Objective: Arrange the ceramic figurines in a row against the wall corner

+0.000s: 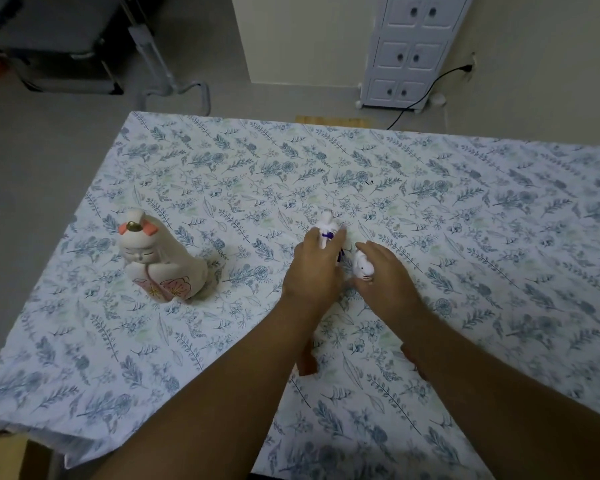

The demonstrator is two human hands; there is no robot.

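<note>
A large cream ceramic figurine (160,258) with pink ear-like pieces and a pink flower on its front stands on the left part of the table. Near the table's middle, my left hand (314,268) grips a small white figurine with a purple band (327,227); its top pokes out above my fingers. Just to its right, my right hand (387,278) is closed on a small white cat-like figurine (362,267), held between thumb and fingers. The two small figurines are close together, a little apart.
The table wears a white cloth with a blue leaf print (465,202). Beyond its far edge are a white set of small drawers (407,53), a black cable (426,95) running to a wall socket, and a grey chair frame (66,57) at the back left.
</note>
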